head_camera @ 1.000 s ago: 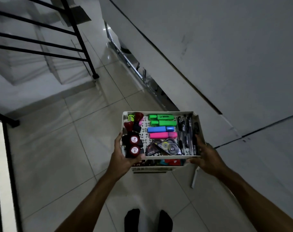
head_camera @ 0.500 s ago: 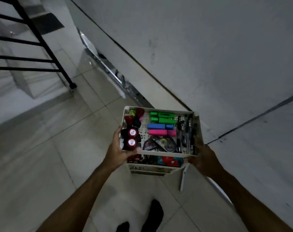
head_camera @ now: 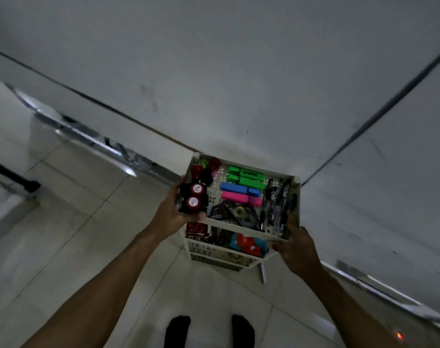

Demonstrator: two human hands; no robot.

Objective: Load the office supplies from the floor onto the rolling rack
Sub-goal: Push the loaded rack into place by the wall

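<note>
Both hands hold the white rolling rack (head_camera: pixel 241 223) by the near corners of its top tray. The left hand (head_camera: pixel 172 216) grasps the near left corner, thumb laid over the rim and fingers curled under the tray's left wall. The right hand (head_camera: pixel 298 244) grasps the near right corner, its fingers wrapped round the rim there.

The top tray is full. Along its left edge stand two black stamps with red and white round tops (head_camera: pixel 195 195), touching the left hand's thumb side, with more red-capped pieces (head_camera: pixel 206 167) behind them toward the far left corner. In the middle lie highlighters in rows: green ones (head_camera: pixel 249 175) toward the far edge, then a blue one (head_camera: pixel 239 189), then a pink one (head_camera: pixel 240 197). Near the middle of the near edge lie dark correction tape dispensers (head_camera: pixel 235 213), one with a yellow wheel. Along the right edge lies a bundle of black pens (head_camera: pixel 276 204), lengthwise from far to near.

Under the top tray, the next shelf shows red and blue packets (head_camera: pixel 247 244) at its near edge and a dark red packet (head_camera: pixel 197 228) at its near left corner; what they are cannot be told. The rack stands close to a grey wall (head_camera: pixel 239 84), on a pale tiled floor (head_camera: pixel 88 234). Two dark-socked feet (head_camera: pixel 208 331) show at the bottom
</note>
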